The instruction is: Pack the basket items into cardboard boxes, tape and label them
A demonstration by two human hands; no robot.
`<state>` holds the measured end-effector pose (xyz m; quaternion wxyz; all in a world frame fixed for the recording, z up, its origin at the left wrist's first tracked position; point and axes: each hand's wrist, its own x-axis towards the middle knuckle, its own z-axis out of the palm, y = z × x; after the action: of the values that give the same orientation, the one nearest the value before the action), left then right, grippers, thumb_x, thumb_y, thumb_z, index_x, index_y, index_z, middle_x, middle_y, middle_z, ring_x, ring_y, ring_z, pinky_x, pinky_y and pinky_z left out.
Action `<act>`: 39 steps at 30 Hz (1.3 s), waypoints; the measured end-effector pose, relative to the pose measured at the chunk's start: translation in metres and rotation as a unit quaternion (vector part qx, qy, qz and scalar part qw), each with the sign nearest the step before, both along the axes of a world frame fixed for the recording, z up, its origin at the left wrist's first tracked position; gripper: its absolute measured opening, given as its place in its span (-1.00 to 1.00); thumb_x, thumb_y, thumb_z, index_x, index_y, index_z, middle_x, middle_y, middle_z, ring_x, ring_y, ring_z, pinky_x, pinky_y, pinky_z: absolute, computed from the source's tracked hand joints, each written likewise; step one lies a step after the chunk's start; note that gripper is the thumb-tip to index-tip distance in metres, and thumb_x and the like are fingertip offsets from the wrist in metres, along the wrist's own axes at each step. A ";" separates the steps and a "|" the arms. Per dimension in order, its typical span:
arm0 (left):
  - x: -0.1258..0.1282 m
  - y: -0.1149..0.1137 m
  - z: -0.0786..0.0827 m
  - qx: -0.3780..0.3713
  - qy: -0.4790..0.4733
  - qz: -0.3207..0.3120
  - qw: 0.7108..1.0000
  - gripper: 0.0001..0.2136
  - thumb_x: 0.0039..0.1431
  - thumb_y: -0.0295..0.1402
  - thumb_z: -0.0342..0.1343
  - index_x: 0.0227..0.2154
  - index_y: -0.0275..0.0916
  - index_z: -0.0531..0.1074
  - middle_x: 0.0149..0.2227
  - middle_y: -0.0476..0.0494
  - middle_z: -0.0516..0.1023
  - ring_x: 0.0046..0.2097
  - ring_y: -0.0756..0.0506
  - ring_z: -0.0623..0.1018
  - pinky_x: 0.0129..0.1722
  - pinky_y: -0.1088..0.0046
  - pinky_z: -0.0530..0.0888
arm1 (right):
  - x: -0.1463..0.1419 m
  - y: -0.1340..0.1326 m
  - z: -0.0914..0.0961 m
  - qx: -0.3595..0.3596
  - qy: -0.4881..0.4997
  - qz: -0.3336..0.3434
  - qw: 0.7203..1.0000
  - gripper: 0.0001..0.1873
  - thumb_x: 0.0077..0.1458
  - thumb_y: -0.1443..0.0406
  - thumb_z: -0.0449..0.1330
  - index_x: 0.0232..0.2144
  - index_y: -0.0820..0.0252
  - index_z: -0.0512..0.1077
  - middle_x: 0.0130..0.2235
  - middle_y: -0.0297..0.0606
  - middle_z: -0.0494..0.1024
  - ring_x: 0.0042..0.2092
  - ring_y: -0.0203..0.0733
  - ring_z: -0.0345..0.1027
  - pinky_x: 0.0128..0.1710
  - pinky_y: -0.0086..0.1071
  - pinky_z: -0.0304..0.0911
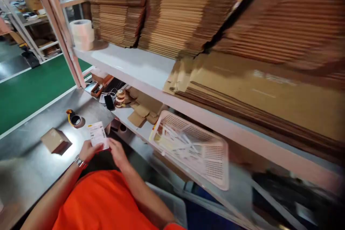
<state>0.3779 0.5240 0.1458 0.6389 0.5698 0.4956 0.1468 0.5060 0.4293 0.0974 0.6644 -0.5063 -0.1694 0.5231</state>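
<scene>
Both my hands hold a small white printed label over the grey metal table. My left hand, with a bracelet at the wrist, grips the label's lower left edge, fingers closed. My right hand pinches its lower right side. A small closed cardboard box sits on the table just left of my left hand. A tape dispenser lies beyond the box. My orange shirt fills the bottom of the view.
A white shelf carries tall stacks of flat cardboard and rolls of tape. Under it are a white slotted basket, a phone and cardboard scraps. A green floor lies to the left.
</scene>
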 end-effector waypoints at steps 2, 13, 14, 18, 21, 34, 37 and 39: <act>0.010 -0.010 -0.009 -0.001 -0.009 0.018 1.000 -0.58 -0.19 -0.02 0.59 -0.44 -0.25 0.66 -0.40 -0.23 0.71 -0.41 -0.16 0.61 -0.42 0.37 0.52 | 0.016 -0.016 0.000 -0.008 0.051 0.005 0.999 -0.40 -0.05 -0.25 0.54 -0.28 0.12 0.73 -0.25 -0.24 0.75 -0.20 -0.09 0.57 -0.12 -0.24 0.50; 0.038 -0.057 -0.032 -0.027 -0.016 0.100 0.994 -0.72 -0.06 -0.20 0.54 -0.38 -0.27 0.68 -0.31 -0.30 0.78 -0.38 -0.17 0.68 -0.43 0.38 0.60 | 0.056 -0.072 -0.015 -0.039 0.125 0.031 0.991 -0.42 -0.21 -0.11 0.70 -0.29 0.17 0.76 -0.16 -0.15 0.79 -0.08 -0.07 0.65 -0.04 -0.24 0.61; 0.040 -0.059 -0.032 -0.027 -0.014 0.101 0.994 -0.71 -0.06 -0.18 0.54 -0.38 -0.27 0.68 -0.30 -0.31 0.78 -0.37 -0.18 0.69 -0.42 0.37 0.60 | 0.057 -0.074 -0.016 -0.039 0.126 0.032 0.991 -0.42 -0.22 -0.11 0.71 -0.29 0.16 0.76 -0.16 -0.15 0.79 -0.08 -0.08 0.65 -0.03 -0.24 0.61; 0.046 -0.064 -0.032 -0.024 -0.007 0.103 0.994 -0.62 -0.11 -0.10 0.55 -0.35 -0.28 0.67 -0.27 -0.33 0.78 -0.36 -0.19 0.70 -0.42 0.35 0.60 | 0.063 -0.079 -0.019 -0.038 0.124 0.028 0.991 -0.40 -0.28 -0.12 0.73 -0.32 0.15 0.77 -0.19 -0.18 0.79 -0.12 -0.10 0.65 -0.02 -0.23 0.63; 0.050 -0.065 -0.031 -0.021 -0.009 0.093 0.995 -0.63 -0.09 -0.08 0.53 -0.35 -0.27 0.67 -0.26 -0.34 0.78 -0.36 -0.18 0.70 -0.41 0.35 0.59 | 0.066 -0.082 -0.020 -0.033 0.116 0.026 0.992 -0.38 -0.29 -0.15 0.72 -0.32 0.15 0.77 -0.22 -0.20 0.78 -0.14 -0.11 0.65 -0.05 -0.24 0.63; 0.065 -0.059 -0.029 -0.003 -0.040 0.042 0.998 -0.64 -0.12 -0.11 0.56 -0.37 -0.25 0.65 -0.32 -0.29 0.77 -0.40 -0.16 0.68 -0.49 0.40 0.55 | 0.072 -0.086 -0.022 -0.009 0.101 -0.014 0.995 -0.42 -0.20 -0.13 0.69 -0.29 0.14 0.76 -0.23 -0.15 0.79 -0.14 -0.05 0.66 -0.18 -0.26 0.61; 0.065 -0.058 -0.027 0.000 -0.041 0.045 0.998 -0.66 -0.08 -0.12 0.55 -0.37 -0.25 0.64 -0.31 -0.30 0.77 -0.39 -0.16 0.68 -0.48 0.39 0.57 | 0.072 -0.086 -0.019 0.000 0.110 -0.015 0.994 -0.39 -0.19 -0.13 0.69 -0.21 0.12 0.76 -0.18 -0.15 0.79 -0.08 -0.02 0.67 -0.17 -0.25 0.63; 0.065 -0.058 -0.027 0.001 -0.041 0.048 0.998 -0.66 -0.08 -0.12 0.54 -0.37 -0.25 0.64 -0.29 -0.31 0.77 -0.38 -0.18 0.69 -0.46 0.37 0.59 | 0.072 -0.085 -0.018 0.001 0.105 -0.009 0.994 -0.39 -0.18 -0.13 0.68 -0.22 0.14 0.76 -0.18 -0.14 0.79 -0.08 -0.02 0.67 -0.17 -0.25 0.63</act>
<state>0.4428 0.4659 0.1192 0.6503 0.5393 0.4955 0.2017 0.5780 0.3445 0.0795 0.6839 -0.4489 -0.0944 0.5672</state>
